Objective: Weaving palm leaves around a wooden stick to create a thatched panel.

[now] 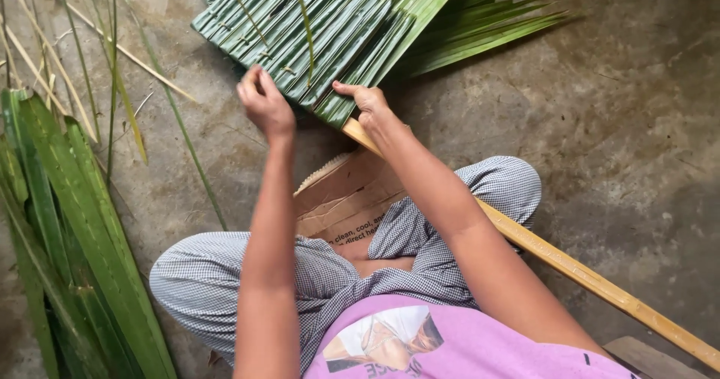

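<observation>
Flattened brown cardboard (pixel 341 199), perhaps a box

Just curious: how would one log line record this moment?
left hand: pinching leaf edge | right hand: pressing folded palm-leaf panel | bamboo stick: under panel

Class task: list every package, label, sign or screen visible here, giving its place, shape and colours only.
Flattened cardboard piece: on the floor by the person's crossed legs, brown, creased, with dark print along its lower part.
Shirt print: on the front of the pink shirt, a picture patch in white and brown.
No screens or signs.
</observation>
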